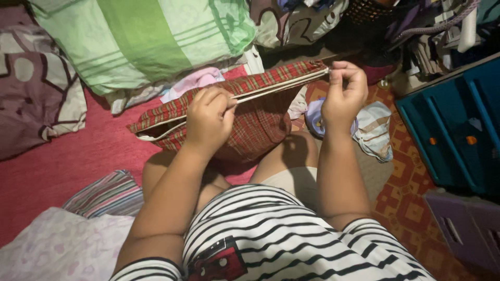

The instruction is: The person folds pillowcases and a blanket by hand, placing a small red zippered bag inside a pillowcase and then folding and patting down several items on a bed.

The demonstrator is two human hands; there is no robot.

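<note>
A red plaid cloth (260, 122) with a white piped edge is stretched between my two hands above my knees. My left hand (209, 118) pinches the white edge near its middle, fingers closed on it. At the cloth's right corner my right hand (342, 93) grips the same edge between thumb and fingertips. The rest of the cloth hangs down in front of my legs. I sit in a black-and-white striped shirt (271, 239).
A green striped pillow (140, 39) and a purple patterned one (31, 88) lie on the red bedding (62, 166). A striped folded cloth (107, 192) is by my left arm. Loose clothes (372, 127) lie on the patterned floor. Blue drawers (453, 125) stand right.
</note>
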